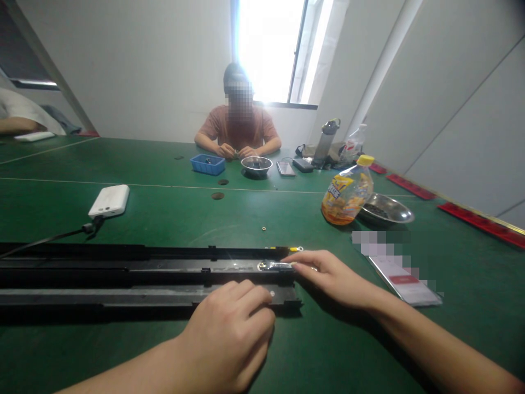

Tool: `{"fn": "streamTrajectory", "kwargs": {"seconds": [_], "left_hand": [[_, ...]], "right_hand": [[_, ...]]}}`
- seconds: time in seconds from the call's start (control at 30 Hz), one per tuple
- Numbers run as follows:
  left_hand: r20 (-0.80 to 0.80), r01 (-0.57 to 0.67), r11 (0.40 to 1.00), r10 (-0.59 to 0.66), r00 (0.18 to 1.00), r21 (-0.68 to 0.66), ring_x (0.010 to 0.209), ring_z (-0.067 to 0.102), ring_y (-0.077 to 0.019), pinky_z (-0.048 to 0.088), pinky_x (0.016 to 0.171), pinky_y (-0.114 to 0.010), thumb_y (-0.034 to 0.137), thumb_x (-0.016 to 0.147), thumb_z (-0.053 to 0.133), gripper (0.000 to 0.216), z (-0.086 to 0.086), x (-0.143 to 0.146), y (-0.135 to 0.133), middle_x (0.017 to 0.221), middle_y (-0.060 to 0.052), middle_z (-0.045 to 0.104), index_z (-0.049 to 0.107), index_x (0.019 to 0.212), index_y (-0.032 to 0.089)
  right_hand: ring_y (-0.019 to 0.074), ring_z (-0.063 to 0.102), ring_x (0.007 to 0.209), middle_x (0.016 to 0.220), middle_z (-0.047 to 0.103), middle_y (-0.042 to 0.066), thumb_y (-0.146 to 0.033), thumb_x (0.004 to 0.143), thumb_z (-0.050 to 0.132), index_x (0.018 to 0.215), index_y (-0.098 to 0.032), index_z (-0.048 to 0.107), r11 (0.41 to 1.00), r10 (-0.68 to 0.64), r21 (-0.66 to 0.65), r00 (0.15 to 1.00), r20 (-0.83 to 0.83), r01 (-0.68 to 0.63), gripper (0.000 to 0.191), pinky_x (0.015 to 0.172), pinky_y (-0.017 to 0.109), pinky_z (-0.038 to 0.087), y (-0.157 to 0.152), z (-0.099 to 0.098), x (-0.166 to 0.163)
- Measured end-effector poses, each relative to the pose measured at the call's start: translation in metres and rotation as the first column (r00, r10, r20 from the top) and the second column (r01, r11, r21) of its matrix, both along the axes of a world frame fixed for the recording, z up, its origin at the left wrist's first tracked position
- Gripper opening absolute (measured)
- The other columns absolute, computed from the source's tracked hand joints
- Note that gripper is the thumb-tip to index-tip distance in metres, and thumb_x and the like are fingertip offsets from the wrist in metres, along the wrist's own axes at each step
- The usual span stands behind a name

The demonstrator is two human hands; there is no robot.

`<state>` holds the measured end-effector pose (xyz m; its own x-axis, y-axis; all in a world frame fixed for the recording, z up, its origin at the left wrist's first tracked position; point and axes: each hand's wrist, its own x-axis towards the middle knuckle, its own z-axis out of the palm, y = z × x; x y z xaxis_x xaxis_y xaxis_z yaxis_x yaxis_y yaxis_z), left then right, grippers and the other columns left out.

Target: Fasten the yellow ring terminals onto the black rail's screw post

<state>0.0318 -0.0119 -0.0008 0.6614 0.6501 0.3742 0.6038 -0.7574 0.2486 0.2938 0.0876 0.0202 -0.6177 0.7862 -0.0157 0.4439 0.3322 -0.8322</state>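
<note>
Two long black channel rails (pixel 164 297) lie side by side on the green table and run out of view at the left. My left hand (pixel 233 328) is closed over the near rail close to its right end; its thumb and fingertips are mostly hidden. My right hand (pixel 328 276) pinches a shiny silver wrench (pixel 274 266) lying along the far channel. The wrench's ring end sits at a small fastener inside the channel. Just behind it, a yellow strip with a metal ring end (pixel 301 249) sticks out past the rail. A small brass-coloured ring (pixel 263 229) lies beyond the rails.
A white power bank (pixel 110 201) with a black cable sits at left. On the right are a drink bottle (pixel 346 191), a steel bowl (pixel 389 210) of small dark parts and a phone (pixel 406 273). Opposite, a person sits behind a blue basket (pixel 208 164) and another bowl (pixel 256 167).
</note>
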Motion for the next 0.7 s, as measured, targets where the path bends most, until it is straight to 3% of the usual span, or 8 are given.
{"fn": "streamTrajectory", "kwargs": {"seconds": [0.7], "left_hand": [[0.002,-0.005,1.0,0.005,1.0,-0.002,0.09,0.058,-0.0251,0.051,0.074,-0.042,0.021,0.093,0.062,0.009,0.002,0.0,0.0,0.107,-0.008,0.066,0.066,0.101,0.02]], "right_hand": [[0.0326,0.075,0.116,0.123,0.083,0.01,-0.053,0.103,0.061,0.12,-0.021,0.084,1.0,-0.022,-0.023,1.0,-0.008,0.022,0.043,0.107,0.046,0.056,0.002,0.011,0.004]]}}
